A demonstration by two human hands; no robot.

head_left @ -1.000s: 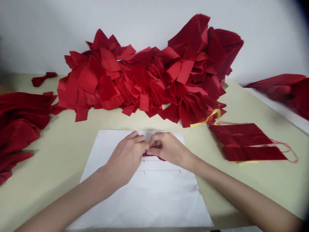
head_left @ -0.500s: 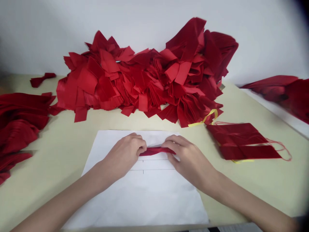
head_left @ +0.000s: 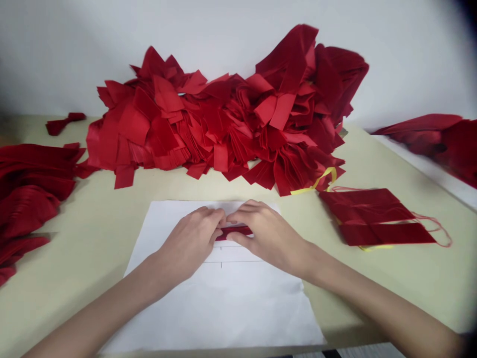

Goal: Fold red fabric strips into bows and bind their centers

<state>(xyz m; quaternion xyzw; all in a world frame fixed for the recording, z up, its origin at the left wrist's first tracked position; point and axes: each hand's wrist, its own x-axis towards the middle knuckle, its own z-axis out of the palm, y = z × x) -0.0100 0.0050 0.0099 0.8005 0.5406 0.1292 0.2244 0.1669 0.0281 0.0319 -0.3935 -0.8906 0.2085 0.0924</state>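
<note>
Left hand point(head_left: 194, 236) pinched narrow red fabric strip point(head_left: 236, 231) near far edge of lined white paper sheet point(head_left: 223, 308); right hand point(head_left: 272, 233) straddled it, thumb and fingers apart.

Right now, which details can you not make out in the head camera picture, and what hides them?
Red strip, head view: the left hand hides its left end and the grip there; the right hand hides its right end.
Ruled lines, head view: hands hide how far they run.
Left fabric pile and right fabric pile, head view: cut off by picture edges.
Large red heap, head view: overlapping pieces prevent counting.
</note>
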